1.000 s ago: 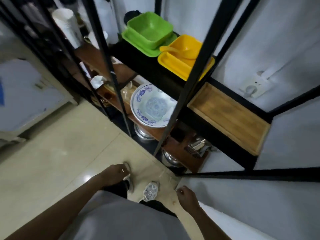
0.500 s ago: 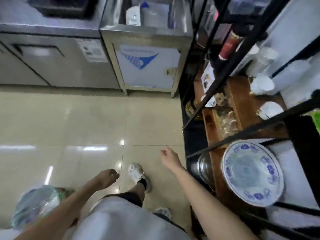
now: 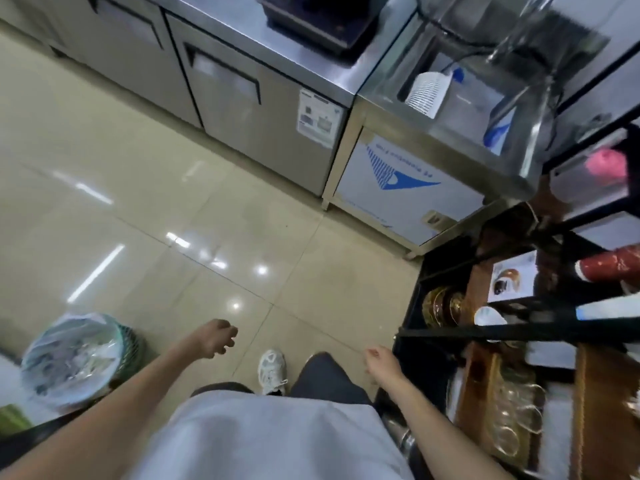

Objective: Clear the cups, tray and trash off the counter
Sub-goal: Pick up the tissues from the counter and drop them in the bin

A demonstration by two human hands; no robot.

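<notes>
I am looking down at the tiled floor as I walk. My left hand [image 3: 215, 338] hangs in front of my body with its fingers loosely curled and nothing in it. My right hand [image 3: 380, 359] hangs beside the black shelf rack [image 3: 519, 330], also holding nothing. A bin lined with a clear plastic bag [image 3: 71, 358] full of trash stands on the floor at the lower left. Several clear glass mugs [image 3: 516, 410] sit on a wooden shelf at the lower right. No tray is in view.
A steel under-counter fridge [image 3: 242, 98] and a steel sink unit [image 3: 433, 161] holding a white ribbed cup [image 3: 427, 93] line the far side. The rack on the right carries gold-rimmed dishes [image 3: 443, 306], a red cylinder [image 3: 609, 265] and a menu card [image 3: 512, 280]. Bare floor lies ahead.
My view has swung left, away from the rack with the bowls, wooden tray and blue plate, toward the steel counters. The trash bin has come fully into view. Both hands stay empty.
</notes>
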